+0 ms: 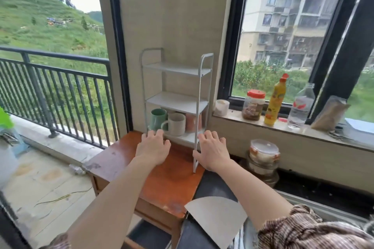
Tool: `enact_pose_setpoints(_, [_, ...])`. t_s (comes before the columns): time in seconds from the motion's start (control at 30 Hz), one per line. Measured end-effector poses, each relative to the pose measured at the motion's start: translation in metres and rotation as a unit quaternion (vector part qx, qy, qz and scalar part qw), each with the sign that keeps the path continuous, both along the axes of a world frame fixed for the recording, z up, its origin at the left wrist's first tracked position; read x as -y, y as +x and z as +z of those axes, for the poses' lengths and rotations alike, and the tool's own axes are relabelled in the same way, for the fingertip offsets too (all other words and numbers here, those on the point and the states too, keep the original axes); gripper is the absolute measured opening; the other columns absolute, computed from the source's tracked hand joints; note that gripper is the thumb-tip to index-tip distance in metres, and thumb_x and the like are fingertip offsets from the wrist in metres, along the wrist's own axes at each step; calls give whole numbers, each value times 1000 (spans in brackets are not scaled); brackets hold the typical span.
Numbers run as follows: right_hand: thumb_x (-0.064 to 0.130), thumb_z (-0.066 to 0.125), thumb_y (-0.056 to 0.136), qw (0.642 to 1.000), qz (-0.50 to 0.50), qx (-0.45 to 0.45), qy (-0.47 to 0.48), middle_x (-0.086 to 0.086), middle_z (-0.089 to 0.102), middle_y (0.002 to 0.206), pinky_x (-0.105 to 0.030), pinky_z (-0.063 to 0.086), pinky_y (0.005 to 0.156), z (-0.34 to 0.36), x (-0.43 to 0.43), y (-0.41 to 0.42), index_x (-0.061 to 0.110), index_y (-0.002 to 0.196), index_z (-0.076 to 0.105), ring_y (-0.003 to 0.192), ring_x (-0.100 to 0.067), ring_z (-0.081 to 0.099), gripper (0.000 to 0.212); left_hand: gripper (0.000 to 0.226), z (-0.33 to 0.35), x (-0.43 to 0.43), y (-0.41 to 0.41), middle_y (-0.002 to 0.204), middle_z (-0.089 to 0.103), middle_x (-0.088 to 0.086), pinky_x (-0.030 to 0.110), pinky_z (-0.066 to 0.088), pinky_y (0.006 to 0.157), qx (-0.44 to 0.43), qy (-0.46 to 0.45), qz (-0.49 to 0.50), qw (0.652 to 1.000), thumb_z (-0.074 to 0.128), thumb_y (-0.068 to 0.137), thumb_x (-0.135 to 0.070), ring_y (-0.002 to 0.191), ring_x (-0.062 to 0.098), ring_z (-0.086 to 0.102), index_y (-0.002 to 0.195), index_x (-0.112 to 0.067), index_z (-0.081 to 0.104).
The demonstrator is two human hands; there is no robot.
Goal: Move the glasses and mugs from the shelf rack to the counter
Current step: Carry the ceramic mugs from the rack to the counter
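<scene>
Both hands are reaching toward the bottom level of the shelf rack (176, 103), and both are open with spread fingers, gripping nothing. The left hand (152, 147) is hovering just in front of the green mug (158, 119) and the beige mug (175, 124). The right hand (212, 151) is lying against the front right leg of the rack, and its thumb seems to be touching that leg.

The mugs are standing close together under the middle shelf, on the lowest level, which is resting on the wooden worktop (162, 180). A pink cup (192, 122) is standing beside the beige mug, partly behind the rack leg. The two upper shelves are carrying nothing.

The risks, as I am judging them: the rack is looking tall, narrow and light, so a push from the right hand could be tipping or sliding it. The space under the middle shelf is low, so a mug lifted too high may be hitting the shelf above. The mugs are nearly touching, so pulling one out could be knocking its neighbour. The worktop is small and the rack is standing near its edge, so a mug put down carelessly could be falling to the floor.

Some things are hard to see. Something clear, maybe a glass, is standing at the left front corner behind the left fingers, but I cannot tell surely. The handle of the pink cup is hidden, and whether more cups are standing behind the front row is not visible.
</scene>
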State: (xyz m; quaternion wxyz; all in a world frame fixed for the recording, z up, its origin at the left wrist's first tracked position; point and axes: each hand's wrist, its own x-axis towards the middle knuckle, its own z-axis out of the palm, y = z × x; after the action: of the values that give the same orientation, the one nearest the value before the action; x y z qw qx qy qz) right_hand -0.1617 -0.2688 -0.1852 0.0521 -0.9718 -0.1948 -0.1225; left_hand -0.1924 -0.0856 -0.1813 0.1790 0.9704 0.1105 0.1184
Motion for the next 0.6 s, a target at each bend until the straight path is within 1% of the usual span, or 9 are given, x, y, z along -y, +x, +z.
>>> enact_pose_setpoints(0.17, [42,47,89,1000,-18,-8,11,-9,47,131,-48,36,99,-17,-60,58,13,129,46,123,-29,39,49,36,-17,-53,61,129,48,12,46,41,94,-17,-24,-29,999,38,94,-37,118,32,41,123,-17,46])
enact_pose_setpoints(0.3, [39,47,89,996,-57,-46,41,-8,47,133,-45,35,99,-37,-106,102,15,131,44,123,-28,38,49,36,-38,-99,115,126,49,10,44,42,91,-49,-61,-67,995,37,94,-38,115,31,44,122,-17,47])
enact_pose_setpoints(0.4, [36,44,91,990,-75,-92,74,-7,47,135,-46,35,101,-52,-134,132,17,134,44,125,-28,38,46,39,-53,-128,155,124,54,14,42,43,95,-72,-140,-84,984,38,95,-38,113,33,51,126,-17,49])
enact_pose_setpoints(0.47, [35,42,93,982,-85,-129,104,-7,46,137,-46,35,103,-62,-149,150,20,135,45,127,-28,36,44,42,-63,-142,179,125,57,15,39,45,95,-85,-191,-86,974,40,95,-37,112,33,54,131,-17,48])
enact_pose_setpoints(0.53, [34,41,94,970,-106,-162,147,-7,45,139,-46,32,105,-71,-163,167,23,136,45,129,-28,35,44,43,-73,-150,199,125,59,12,32,45,87,-92,-235,-83,964,41,95,-36,108,29,56,132,-16,49])
enact_pose_setpoints(0.6, [33,42,95,952,-131,-189,204,-7,45,142,-45,33,107,-80,-175,180,23,138,46,131,-28,37,44,42,-81,-153,215,123,61,12,29,42,79,-99,-277,-81,952,41,96,-35,98,24,57,131,-16,50])
